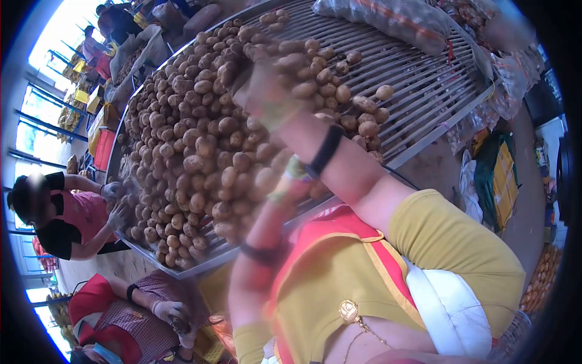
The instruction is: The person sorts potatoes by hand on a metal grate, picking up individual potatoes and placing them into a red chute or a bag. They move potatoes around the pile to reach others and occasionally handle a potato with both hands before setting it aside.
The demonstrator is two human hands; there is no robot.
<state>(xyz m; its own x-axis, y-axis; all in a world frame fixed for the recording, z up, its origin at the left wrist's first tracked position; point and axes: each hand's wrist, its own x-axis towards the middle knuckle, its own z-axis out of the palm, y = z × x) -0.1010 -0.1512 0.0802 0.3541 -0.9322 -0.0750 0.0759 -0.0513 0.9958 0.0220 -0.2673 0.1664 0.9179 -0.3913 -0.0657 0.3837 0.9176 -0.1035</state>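
Brown potatoes (pixel 194 145) lie in a broad heap on a slatted metal rack (pixel 424 97). My right hand (pixel 260 91), in a glove with a yellow-green cuff, reaches over the upper part of the heap among the potatoes. Motion blurs its fingers, so its grip is unclear. Lower down, my left hand (pixel 294 182) is at the near side of the heap, close to the rack's front edge. It is gloved and also smeared, with its fingers not distinct. Dark bands circle both of my forearms.
A filled mesh sack (pixel 388 21) lies on the rack's far part. One person (pixel 79 212) reaches gloved hands to the heap's left edge; another (pixel 139 321) sits at lower left. More people and sacks are at upper left. A yellow package (pixel 505 182) lies right.
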